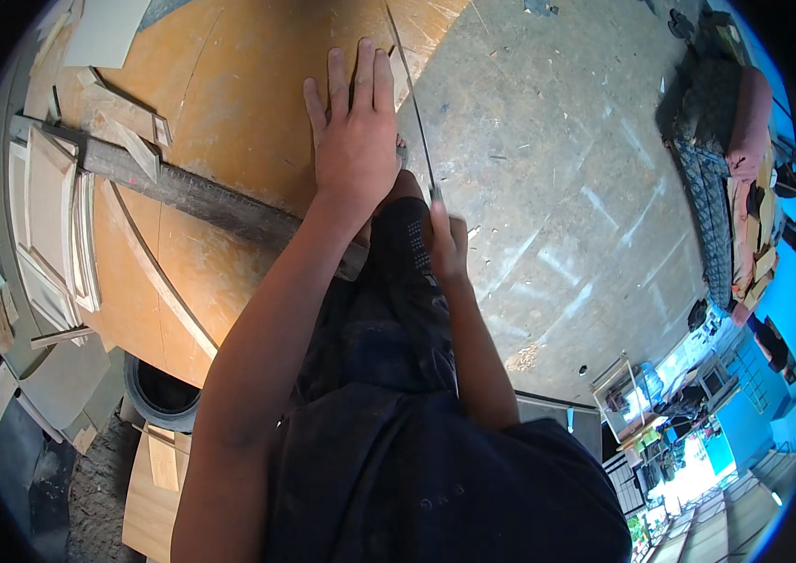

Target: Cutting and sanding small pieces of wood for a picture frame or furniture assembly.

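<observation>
While a grey concrete floor with whitish streaks (548, 188) is spreading across the right side, a broad orange-brown wooden sheet (229, 84) is occupying the upper left. A long dark straight bar (219, 206) is lying across the sheet, passing beneath the left forearm. A round black rubber tyre (135, 389) is sitting just beside the sheet's lower edge. A narrow, curved, pale wooden strip (159, 267) is resting on the sheet. A long thin metal blade (412, 94) is extending along the sheet's right edge, its near end in the right hand (449, 246), whose fingers are grasping it. The left hand (357, 155) is lying palm-down on the sheet, fingers straight, released.
</observation>
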`<control>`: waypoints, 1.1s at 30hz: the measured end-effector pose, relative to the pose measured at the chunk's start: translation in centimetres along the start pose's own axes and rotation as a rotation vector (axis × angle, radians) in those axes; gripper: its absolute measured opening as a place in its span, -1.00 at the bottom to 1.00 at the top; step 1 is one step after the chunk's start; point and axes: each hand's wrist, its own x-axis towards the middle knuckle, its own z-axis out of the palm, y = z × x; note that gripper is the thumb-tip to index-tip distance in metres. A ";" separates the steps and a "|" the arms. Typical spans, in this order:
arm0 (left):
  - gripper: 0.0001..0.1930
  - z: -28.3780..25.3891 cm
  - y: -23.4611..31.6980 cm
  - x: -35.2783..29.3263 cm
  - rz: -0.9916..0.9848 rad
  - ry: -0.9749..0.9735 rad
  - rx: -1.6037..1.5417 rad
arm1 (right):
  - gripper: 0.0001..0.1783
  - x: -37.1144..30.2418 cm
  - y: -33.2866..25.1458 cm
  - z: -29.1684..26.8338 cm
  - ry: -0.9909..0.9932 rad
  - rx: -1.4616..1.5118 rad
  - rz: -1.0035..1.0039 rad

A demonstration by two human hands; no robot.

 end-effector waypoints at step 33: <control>-0.03 0.0 -0.3 -0.2 0.037 -0.009 0.055 | -0.35 -9.9 0.3 -3.1 0.108 -0.014 -0.019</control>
